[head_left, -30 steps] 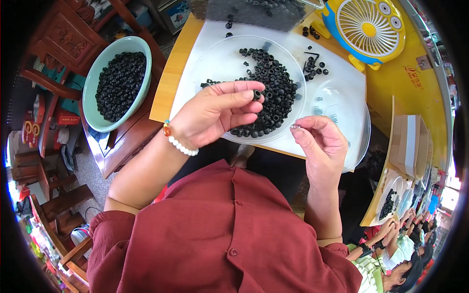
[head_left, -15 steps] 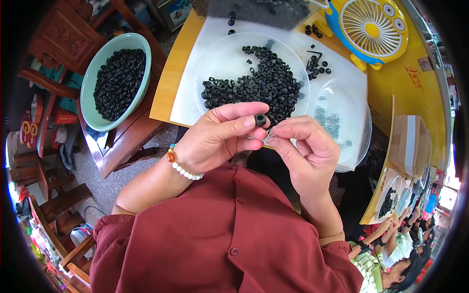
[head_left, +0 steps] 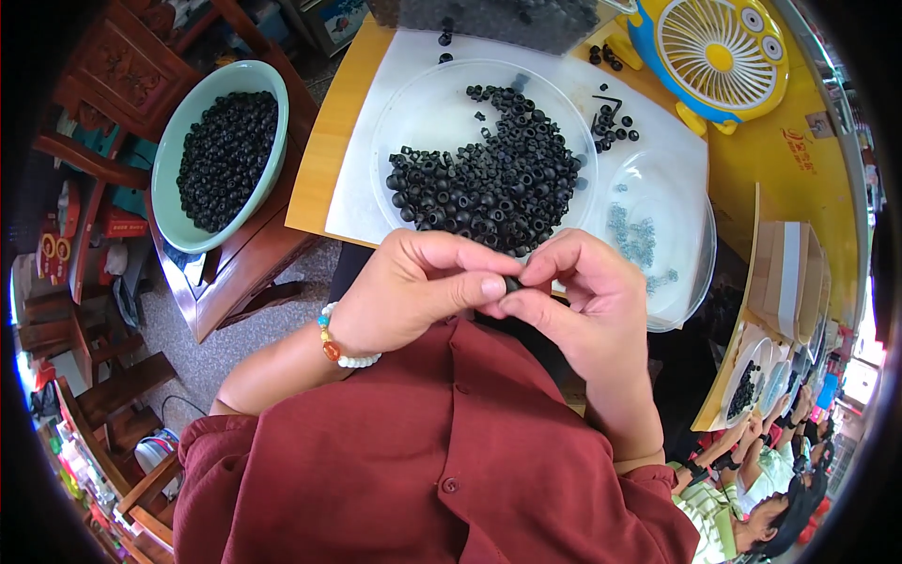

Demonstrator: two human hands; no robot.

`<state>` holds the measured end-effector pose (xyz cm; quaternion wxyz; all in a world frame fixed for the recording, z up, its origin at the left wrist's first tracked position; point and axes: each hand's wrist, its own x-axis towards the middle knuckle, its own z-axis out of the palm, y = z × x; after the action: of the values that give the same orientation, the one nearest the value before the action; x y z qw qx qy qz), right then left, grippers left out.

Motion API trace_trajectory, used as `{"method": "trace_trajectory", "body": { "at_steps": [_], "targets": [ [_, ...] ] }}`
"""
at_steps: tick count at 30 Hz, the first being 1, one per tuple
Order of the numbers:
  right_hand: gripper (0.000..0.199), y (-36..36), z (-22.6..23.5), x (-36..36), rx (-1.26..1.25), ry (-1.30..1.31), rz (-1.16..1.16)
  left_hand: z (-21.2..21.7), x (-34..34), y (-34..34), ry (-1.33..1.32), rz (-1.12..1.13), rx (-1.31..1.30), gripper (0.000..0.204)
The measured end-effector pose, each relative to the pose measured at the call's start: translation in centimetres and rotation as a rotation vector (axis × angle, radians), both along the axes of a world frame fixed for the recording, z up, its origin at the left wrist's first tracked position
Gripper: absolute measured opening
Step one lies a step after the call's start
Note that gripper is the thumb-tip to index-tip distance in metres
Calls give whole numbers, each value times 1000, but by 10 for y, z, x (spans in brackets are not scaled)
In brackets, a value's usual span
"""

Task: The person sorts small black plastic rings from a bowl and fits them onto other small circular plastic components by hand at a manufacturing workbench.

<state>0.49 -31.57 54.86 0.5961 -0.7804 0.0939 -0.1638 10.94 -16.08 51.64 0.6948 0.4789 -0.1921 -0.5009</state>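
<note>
In front of my shirt, my left hand [head_left: 404, 287] and my right hand [head_left: 592, 301] meet at their fingertips. Between them is a small black hollow plastic piece [head_left: 512, 284], like the body of a cord lock, mostly covered by fingers. My left thumb and forefinger pinch it from one side. My right thumb and forefinger close on its other side; whether a spring is in there too is hidden. Just beyond lies a round clear tray [head_left: 413, 122] with a heap of black pieces [head_left: 507, 179]. To the right, a clear tray [head_left: 681, 296] holds small metal springs [head_left: 631, 235].
A pale green basin [head_left: 167, 202] full of black pieces stands left on a wooden stool. A clear bin [head_left: 489, 23] stands at the back, a yellow and blue fan [head_left: 719, 58] back right. Loose black pieces [head_left: 613, 122] lie beside a hex key. Other people sit lower right.
My hands have come down slightly and together. The black piece's open end, facing up before, is now mostly covered. The tiny shiny spring at my right fingertips no longer shows.
</note>
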Motion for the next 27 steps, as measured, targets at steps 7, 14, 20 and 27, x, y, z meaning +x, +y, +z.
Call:
{"method": "trace_trajectory", "body": {
  "at_steps": [7,14,20,27],
  "targets": [
    [18,-15,-4,12,259,229,317,-9,3,7,370,-69,-86,22],
    [7,-41,-37,104,-477,85,8,-23,14,12,770,114,-244,23],
    [8,-45,-70,150,-1109,92,16,-18,18,11,758,151,-183,26],
    [14,-36,-34,120,-610,85,-81,-21,18,14,728,161,-247,28]
  ]
}}
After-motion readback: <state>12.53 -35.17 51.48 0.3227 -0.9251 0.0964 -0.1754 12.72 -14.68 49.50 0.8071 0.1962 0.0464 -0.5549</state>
